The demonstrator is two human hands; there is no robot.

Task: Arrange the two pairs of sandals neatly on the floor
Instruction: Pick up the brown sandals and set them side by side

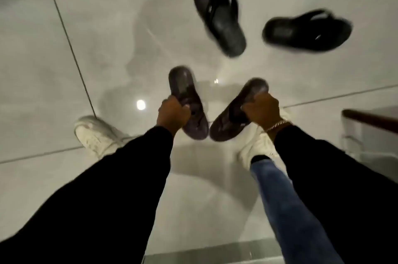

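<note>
My left hand (173, 113) grips a dark brown sandal (183, 89) by its strap, held above the floor. My right hand (261, 109) holds the matching brown sandal (228, 125) the same way; the two heels nearly touch between my hands. Two black flip-flops lie on the glossy tile floor farther ahead: one (217, 11) points roughly away from me, the other (308, 30) lies crosswise to its right. They are apart and at different angles. The picture is blurred by motion.
My own white sneakers stand on the floor, one at the left (97, 134), one under my right wrist (258, 147). A dark-edged ledge or furniture corner (370, 119) juts in at the right. Pale floor tiles (64, 58) with thin grout lines stretch to the left.
</note>
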